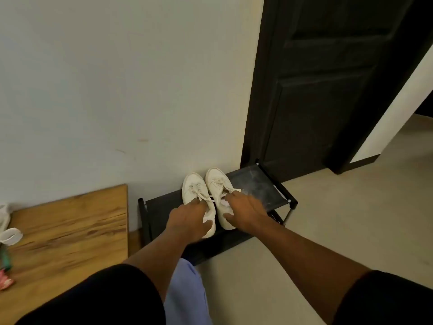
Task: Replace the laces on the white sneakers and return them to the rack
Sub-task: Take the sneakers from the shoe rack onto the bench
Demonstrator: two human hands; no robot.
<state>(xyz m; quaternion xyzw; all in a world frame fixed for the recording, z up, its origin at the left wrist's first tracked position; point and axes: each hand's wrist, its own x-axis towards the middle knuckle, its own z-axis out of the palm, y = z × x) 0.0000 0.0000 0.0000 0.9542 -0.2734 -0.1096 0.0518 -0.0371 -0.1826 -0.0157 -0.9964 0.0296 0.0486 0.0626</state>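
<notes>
We find the pair of white lace-up canvas sneakers (209, 198) standing side by side, toes to the wall, on the top shelf of the low black metal-framed shoe rack (262, 184). Our left hand (189, 219) grips the heel end of the left sneaker, thumb curled round its side. Our right hand (243, 212) grips the right sneaker likewise, thumb on the heel, fingers over the opening. Both hands cover the heels and collars; finger positions underneath cannot be made out. Lace ends are blurred. A brown wooden tabletop (70, 231) stands left, its items cut off.
</notes>
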